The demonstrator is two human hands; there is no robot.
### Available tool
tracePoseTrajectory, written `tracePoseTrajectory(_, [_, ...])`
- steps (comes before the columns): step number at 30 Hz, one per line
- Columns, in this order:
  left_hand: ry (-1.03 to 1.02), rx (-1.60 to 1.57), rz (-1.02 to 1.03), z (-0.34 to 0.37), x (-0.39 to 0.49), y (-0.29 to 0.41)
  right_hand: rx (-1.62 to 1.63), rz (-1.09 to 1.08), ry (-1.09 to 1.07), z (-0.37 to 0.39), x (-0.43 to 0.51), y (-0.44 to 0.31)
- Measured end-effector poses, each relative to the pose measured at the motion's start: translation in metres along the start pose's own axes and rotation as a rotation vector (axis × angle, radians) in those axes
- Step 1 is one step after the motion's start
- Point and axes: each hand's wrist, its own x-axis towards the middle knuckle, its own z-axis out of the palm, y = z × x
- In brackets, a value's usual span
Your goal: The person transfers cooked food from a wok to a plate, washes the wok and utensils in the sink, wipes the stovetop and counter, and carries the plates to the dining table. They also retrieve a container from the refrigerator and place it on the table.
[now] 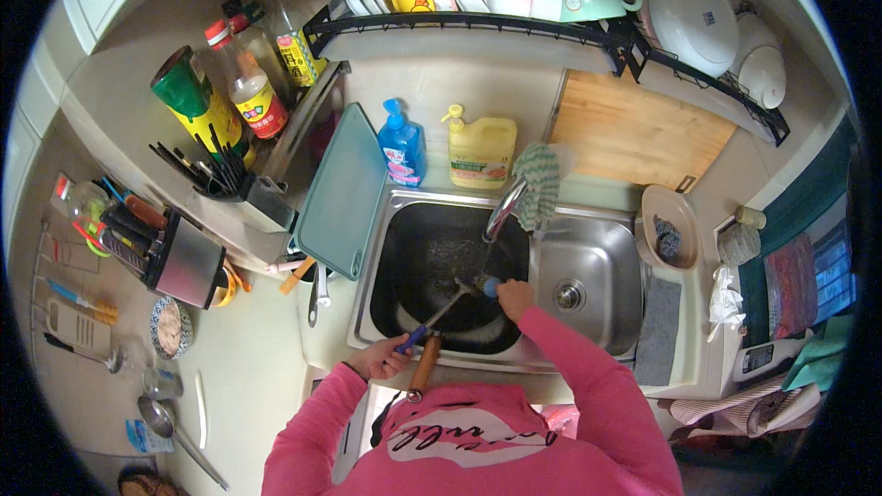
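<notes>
My left hand (386,359) grips the blue-purple handle of a metal cooking utensil (444,310), whose shaft slants up over the black wok (406,269). My right hand (515,300) is closed around a small blue scrubber (491,286), held at the utensil's far end, which is too small to make out. The wok fills the left basin of a steel sink (363,320) and has water in it. Its wooden handle (425,365) juts over the front edge, beside my left hand. A thin stream falls from the chrome faucet (505,212) above.
A green-striped cloth (537,186) drapes the faucet. Right of the wok lies the second basin (586,269). Behind stand a blue soap bottle (402,148) and a yellow detergent jug (482,151). A teal cutting board (344,200) leans at left; a dish rack (475,24) hangs above.
</notes>
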Motion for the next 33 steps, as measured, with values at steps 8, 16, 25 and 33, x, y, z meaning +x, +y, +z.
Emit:
tracePoseTrajectory(8, [-0.108, -0.262, 0.026, 0.013, 0.008, -0.025, -0.100, 0.016, 0.028, 0.004, -0.023, -0.007])
tracePoseTrajectory(16, [-0.178, -0.128, 0.089, 0.054, -0.098, -0.098, 0.254, 0.179, 0.119, -0.097, -0.036, 0.046])
tracePoseTrajectory(25, [-0.032, 0.194, 0.038, 0.160, -0.026, -0.139, 0.222, 0.013, 0.046, -0.126, -0.007, 0.095])
tracePoseTrajectory(33, [-0.217, 0.043, -0.186, 0.195, 0.177, -0.111, 0.227, -0.066, -0.014, -0.118, 0.002, 0.113])
